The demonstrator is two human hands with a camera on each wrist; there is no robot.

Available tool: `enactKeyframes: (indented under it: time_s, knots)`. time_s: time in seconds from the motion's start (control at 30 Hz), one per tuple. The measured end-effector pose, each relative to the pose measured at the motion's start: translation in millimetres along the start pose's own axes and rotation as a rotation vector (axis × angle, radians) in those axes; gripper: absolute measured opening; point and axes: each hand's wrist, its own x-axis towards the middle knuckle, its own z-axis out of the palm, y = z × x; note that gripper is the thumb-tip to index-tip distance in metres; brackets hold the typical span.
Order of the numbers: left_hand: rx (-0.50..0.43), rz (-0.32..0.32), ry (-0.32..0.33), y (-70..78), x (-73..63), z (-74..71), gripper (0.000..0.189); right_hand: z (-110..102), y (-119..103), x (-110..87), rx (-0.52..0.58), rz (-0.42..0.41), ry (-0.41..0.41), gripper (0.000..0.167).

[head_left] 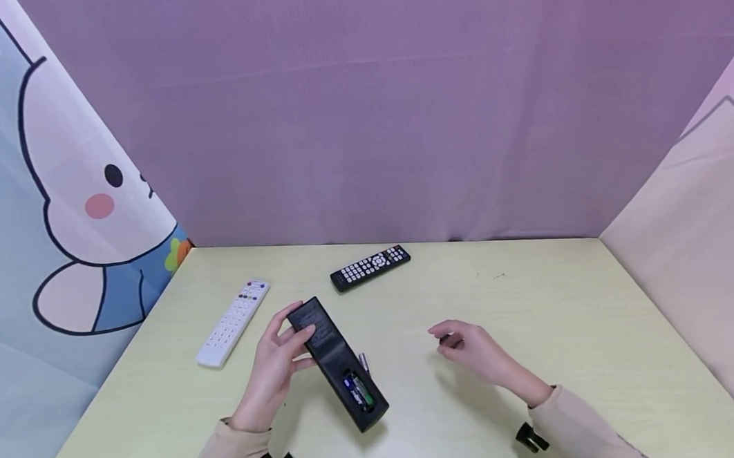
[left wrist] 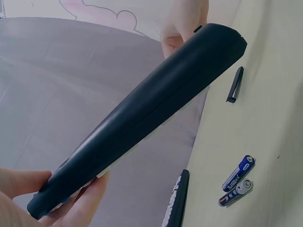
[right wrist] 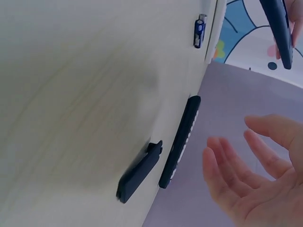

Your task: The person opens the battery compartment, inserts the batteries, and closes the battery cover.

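My left hand (head_left: 276, 375) grips a black remote control (head_left: 330, 348) by one end, its back turned up. The open battery compartment shows two batteries (head_left: 358, 391), one blue and one green. In the left wrist view, the fingers hold the remote (left wrist: 142, 113) along its edges. My right hand (head_left: 473, 351) hovers over the table with relaxed fingers and nothing in them. Near it on the table lies a black battery cover (right wrist: 139, 172), mostly hidden by the fingers in the head view. Two loose blue-and-silver batteries (left wrist: 239, 172) lie side by side on the table.
A white remote control (head_left: 233, 324) lies on the table at the left. Another black remote control (head_left: 371, 268) lies button side up towards the back edge. A purple cloth (head_left: 361, 118) hangs behind the table (head_left: 596, 327), with printed cloths at both sides.
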Motion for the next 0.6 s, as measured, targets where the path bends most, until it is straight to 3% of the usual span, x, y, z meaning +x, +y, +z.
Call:
enactKeyframes:
  time_s: [0.33,0.6]
  knots:
    - [-0.003,0.012,0.0,-0.4,-0.9,-0.3,0.05,-5,11,2.6,-0.252,0.013,0.015,0.03]
    - [-0.004,0.012,0.003,-1.2,-1.3,-0.8,0.05,-4,22,9.6,-0.344,0.082,-0.034,0.033]
